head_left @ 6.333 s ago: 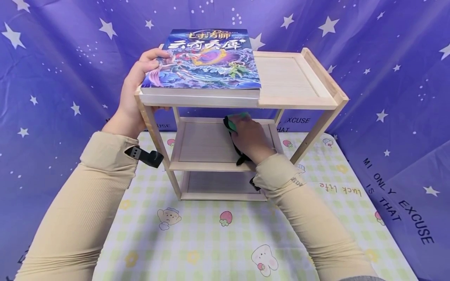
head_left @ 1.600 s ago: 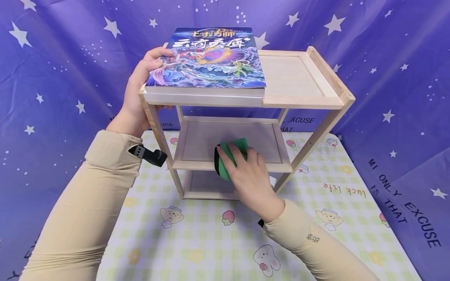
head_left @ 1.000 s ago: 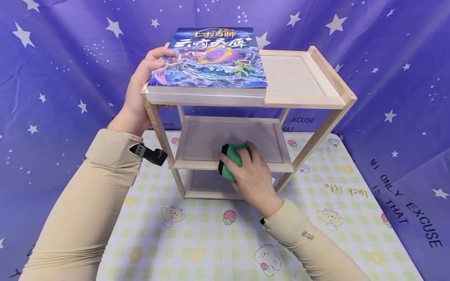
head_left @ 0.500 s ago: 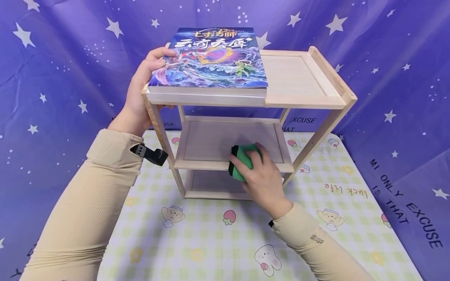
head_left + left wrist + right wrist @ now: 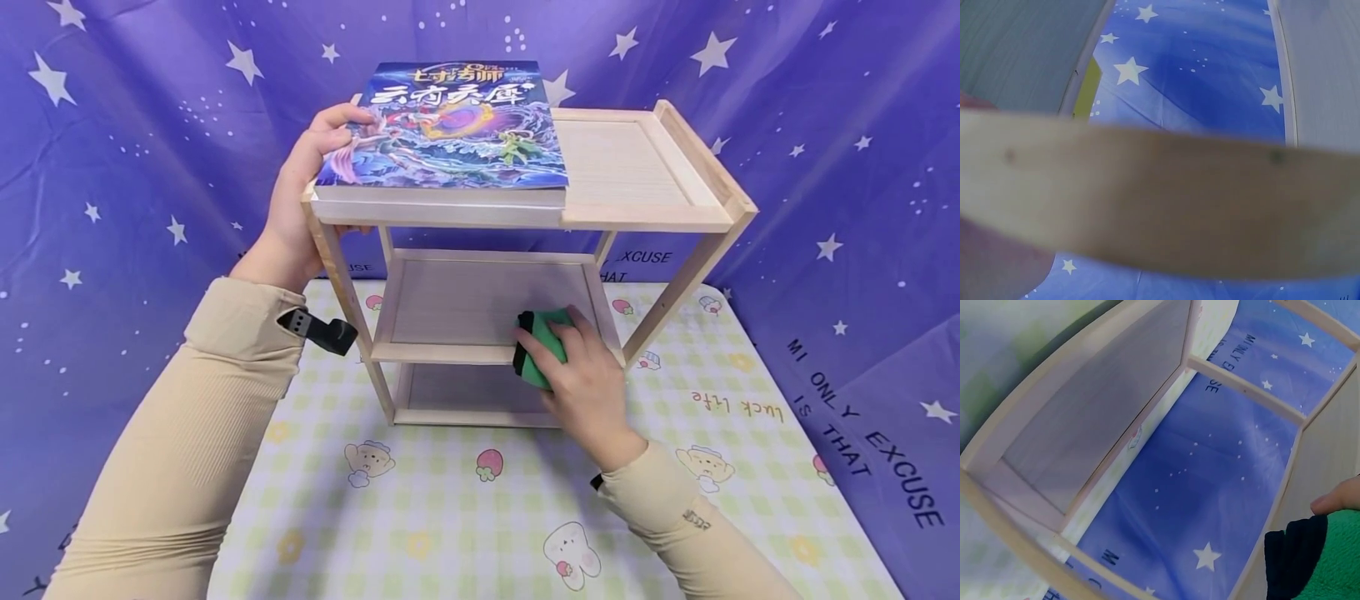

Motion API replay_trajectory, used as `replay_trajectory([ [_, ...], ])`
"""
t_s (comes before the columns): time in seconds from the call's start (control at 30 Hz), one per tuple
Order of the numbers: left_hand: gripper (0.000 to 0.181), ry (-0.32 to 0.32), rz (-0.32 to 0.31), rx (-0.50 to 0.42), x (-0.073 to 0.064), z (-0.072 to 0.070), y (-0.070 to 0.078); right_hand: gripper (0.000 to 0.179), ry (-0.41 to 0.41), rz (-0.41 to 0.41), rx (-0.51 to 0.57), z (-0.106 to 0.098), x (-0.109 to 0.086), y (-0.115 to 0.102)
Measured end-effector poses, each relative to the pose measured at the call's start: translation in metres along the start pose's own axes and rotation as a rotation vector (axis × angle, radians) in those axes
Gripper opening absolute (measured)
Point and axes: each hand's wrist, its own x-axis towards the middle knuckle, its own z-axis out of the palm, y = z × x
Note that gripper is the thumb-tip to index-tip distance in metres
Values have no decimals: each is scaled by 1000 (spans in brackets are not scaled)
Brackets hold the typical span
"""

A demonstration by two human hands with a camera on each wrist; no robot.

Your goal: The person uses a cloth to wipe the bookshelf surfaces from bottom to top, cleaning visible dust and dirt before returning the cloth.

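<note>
A light wooden three-tier shelf (image 5: 645, 221) stands on the table. My left hand (image 5: 296, 187) grips the left end of its top tier; some fingertips lie at the left edge of a thick book (image 5: 457, 137), others show below the top board. In the left wrist view, a blurred wooden post (image 5: 1166, 200) crosses in front of that hand. My right hand (image 5: 588, 379) holds a fuzzy green cloth (image 5: 545, 360) with a black edge against the front right of the middle tier (image 5: 465, 300). The right wrist view shows the cloth (image 5: 1338, 562) beside a fingertip.
The bottom tier (image 5: 465, 393) lies just under the middle one. A checked tablecloth (image 5: 420, 508) with cartoon prints covers the table. Behind and to the sides hangs a purple curtain (image 5: 150, 150) with white stars. The shelf's right post (image 5: 682, 283) stands close to my right hand.
My right hand has come out from deeper in the middle tier to its front edge, then slid right along it with the green cloth. The left hand keeps its grip on the shelf.
</note>
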Motion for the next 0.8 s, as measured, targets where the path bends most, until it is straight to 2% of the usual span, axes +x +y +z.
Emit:
replay_trajectory([
  [0.2,27,7,-6,4,-1,-1,0,59,-12,28,5,-5,-6,6],
  [0.5,27,3,0,10,-1,-1,-1,65,-27,74,30,-12,-13,13],
  [0.8,27,4,-2,9,-1,1,0,59,-3,92,3,-8,-14,11],
])
